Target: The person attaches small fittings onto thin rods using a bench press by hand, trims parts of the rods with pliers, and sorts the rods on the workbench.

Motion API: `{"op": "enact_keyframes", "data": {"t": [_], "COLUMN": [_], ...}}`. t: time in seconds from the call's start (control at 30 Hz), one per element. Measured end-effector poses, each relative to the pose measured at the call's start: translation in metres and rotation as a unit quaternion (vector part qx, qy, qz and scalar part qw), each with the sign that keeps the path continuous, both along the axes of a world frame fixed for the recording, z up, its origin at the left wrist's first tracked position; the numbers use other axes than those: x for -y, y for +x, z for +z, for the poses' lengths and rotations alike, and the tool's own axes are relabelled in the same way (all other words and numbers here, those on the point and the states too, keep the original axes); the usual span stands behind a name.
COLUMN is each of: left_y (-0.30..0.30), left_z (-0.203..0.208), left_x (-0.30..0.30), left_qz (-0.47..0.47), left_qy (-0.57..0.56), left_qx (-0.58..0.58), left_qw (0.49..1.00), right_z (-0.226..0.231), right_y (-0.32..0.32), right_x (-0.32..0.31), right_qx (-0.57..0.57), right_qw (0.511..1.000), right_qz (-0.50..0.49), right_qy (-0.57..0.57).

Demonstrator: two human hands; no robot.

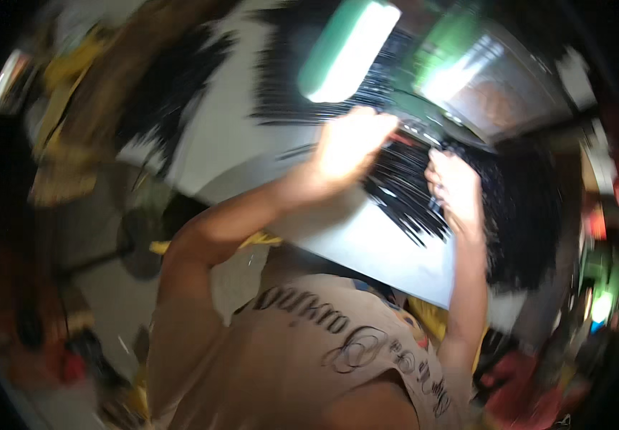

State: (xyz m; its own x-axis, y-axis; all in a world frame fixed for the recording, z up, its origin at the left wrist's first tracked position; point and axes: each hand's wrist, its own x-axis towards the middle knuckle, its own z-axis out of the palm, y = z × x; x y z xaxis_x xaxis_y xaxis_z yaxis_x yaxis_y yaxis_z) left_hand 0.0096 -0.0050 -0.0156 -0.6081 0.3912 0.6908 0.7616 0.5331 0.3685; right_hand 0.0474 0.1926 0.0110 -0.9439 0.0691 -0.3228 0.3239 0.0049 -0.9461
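Observation:
Both arms reach forward over a white tabletop. My left hand, washed out by bright light, is closed by the front of a green machine. A small red piece shows at its fingertips, but what it grips is hidden. My right hand is wrapped round something dark that I cannot make out. Between the hands, thin black strips fan out toward me over the tabletop. Motion blur hides finer detail.
A lit white-and-green lamp hangs above the hands. Stacked black strips lie behind my left hand, with another dark pile farther left. A large black bundle sits right of my right hand. A clear panel stands at back right.

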Motion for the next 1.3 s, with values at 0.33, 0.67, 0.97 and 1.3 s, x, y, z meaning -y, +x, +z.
{"op": "enact_keyframes", "data": {"t": [0.33,0.67,0.97,1.3], "left_y": [-0.013,-0.012,-0.011,-0.010], "left_z": [0.002,0.007,0.009,0.011], "left_x": [-0.019,-0.013,-0.015,-0.017], "left_qz": [-0.026,-0.047,-0.045,-0.021], "left_qy": [-0.040,-0.010,0.008,-0.046], "left_qx": [0.076,0.149,0.217,0.153], "left_qw": [0.996,0.988,0.975,0.987], "right_z": [-0.006,-0.006,-0.006,-0.005], "right_y": [-0.013,-0.016,-0.017,-0.016], "right_x": [-0.002,0.005,0.006,0.008], "right_qx": [-0.004,-0.014,-0.006,0.011], "right_qw": [0.993,0.987,0.990,0.990], "right_qz": [0.032,0.043,0.036,0.025], "right_qy": [-0.113,-0.153,-0.136,-0.138]}}
